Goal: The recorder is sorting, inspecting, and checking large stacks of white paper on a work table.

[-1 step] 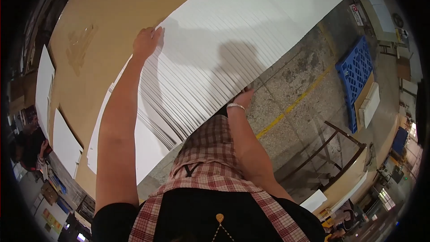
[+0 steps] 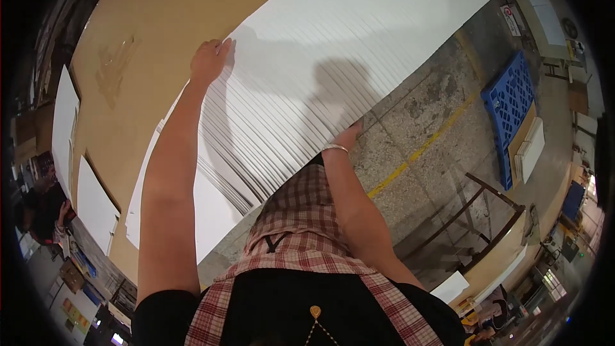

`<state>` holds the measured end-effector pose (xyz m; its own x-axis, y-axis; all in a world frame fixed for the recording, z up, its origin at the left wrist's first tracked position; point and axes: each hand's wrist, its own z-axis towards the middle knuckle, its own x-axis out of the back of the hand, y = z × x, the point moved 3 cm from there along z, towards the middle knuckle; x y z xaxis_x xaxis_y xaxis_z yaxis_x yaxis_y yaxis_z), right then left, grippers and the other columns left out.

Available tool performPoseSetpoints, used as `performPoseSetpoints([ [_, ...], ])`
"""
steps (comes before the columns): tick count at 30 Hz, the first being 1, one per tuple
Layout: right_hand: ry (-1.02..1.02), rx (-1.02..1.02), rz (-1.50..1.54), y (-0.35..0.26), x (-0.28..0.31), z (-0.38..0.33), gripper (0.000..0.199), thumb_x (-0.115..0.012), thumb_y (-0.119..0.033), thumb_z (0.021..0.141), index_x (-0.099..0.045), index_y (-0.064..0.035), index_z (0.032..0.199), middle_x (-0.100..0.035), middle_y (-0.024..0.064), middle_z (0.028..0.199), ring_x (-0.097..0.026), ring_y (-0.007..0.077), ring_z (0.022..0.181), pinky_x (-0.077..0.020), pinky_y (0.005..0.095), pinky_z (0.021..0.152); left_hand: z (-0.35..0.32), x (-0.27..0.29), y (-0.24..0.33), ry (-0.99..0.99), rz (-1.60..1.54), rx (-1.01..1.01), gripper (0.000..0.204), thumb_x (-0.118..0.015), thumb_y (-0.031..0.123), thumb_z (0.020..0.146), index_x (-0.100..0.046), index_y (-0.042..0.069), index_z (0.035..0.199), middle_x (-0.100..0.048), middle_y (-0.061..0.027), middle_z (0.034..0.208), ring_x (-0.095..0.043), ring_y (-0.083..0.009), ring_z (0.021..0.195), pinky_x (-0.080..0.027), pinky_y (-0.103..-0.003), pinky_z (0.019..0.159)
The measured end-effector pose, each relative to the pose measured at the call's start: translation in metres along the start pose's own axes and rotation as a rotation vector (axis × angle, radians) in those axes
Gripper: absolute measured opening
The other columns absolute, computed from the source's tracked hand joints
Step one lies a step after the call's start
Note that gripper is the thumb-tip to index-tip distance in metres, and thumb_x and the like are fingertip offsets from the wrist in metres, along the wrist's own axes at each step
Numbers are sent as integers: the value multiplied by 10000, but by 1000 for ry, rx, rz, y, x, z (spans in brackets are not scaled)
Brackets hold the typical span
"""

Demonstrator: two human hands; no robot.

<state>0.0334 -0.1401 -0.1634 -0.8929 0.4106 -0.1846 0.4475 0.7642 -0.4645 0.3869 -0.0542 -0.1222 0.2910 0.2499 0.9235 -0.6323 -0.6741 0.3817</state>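
Many thin white sheets [image 2: 410, 25], paper or card, lie fanned out so that their edges form close parallel steps across a tan work table. At their far left edge, my left hand [image 2: 210, 63] is closed with its fingers on the sheets' border. My right hand [image 2: 347, 137], with a bracelet at the wrist, grips the near edge from below. Its fingertips are hidden by the sheets. More white sheets [image 2: 214, 218] lie under the fan's lower left end, beneath my left forearm.
The tan table top [image 2: 160, 6] stretches away to the left, with more white sheets [image 2: 96, 208] at its left edge. To the right are a blue plastic pallet [image 2: 509, 99], leaning boards [image 2: 530, 150] and a dark metal frame [image 2: 493, 237]. A person [image 2: 48, 202] is at far left.
My right hand has shifted very slightly left and up at the sheets' near edge, and less of its fingers shows. My left hand stays in place.
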Motion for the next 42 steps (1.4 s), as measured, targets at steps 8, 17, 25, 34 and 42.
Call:
performPoseSetpoints([
  [8, 164, 47, -160, 18, 61, 11, 539, -266, -475, 972, -474, -58, 1243, -544, 8, 820, -471, 125, 753, -432, 332, 693, 7, 29, -36, -206, -26, 212, 676, -301, 605, 906, -681, 47, 894, -656, -196, 922, -605, -378, 919, -468, -441, 828],
  [17, 117, -111, -121, 57, 41, -39, 550, -267, -482, 971, -471, -50, 1244, -556, 95, 1164, -559, 202, 1053, -468, 375, 903, -32, 28, -39, -124, 112, 165, 645, -311, 567, 923, -685, 43, 882, -652, -212, 941, -613, -407, 873, -484, -454, 804],
  [25, 156, 10, -210, 61, 48, -40, 419, -337, -333, 978, -468, -19, 1223, -556, 100, 1109, -555, 217, 953, -480, 349, 834, -51, 41, -28, -275, 112, 123, 596, -416, 529, 903, -462, 60, 1268, -584, -249, 1113, -543, -384, 1065, -420, -461, 932],
  [34, -606, 1882, -1482, -4, 12, -87, 263, -638, -130, 784, -613, -22, 1022, -541, 84, 950, -526, 267, 862, -434, 363, 726, -239, 112, -88, -277, 254, 257, 968, -711, 527, 707, -218, 152, 1451, -211, -252, 1467, -322, -478, 1277, -385, -533, 973],
  [42, -659, 1864, -1679, 12, -6, -74, 289, -682, -172, 743, -619, -27, 985, -561, 83, 907, -556, 258, 856, -445, 380, 718, -434, 77, -113, -510, 137, 754, 1250, -851, 459, 534, -61, 229, 1476, -73, -295, 1480, -350, -616, 1167, -437, -574, 897],
])
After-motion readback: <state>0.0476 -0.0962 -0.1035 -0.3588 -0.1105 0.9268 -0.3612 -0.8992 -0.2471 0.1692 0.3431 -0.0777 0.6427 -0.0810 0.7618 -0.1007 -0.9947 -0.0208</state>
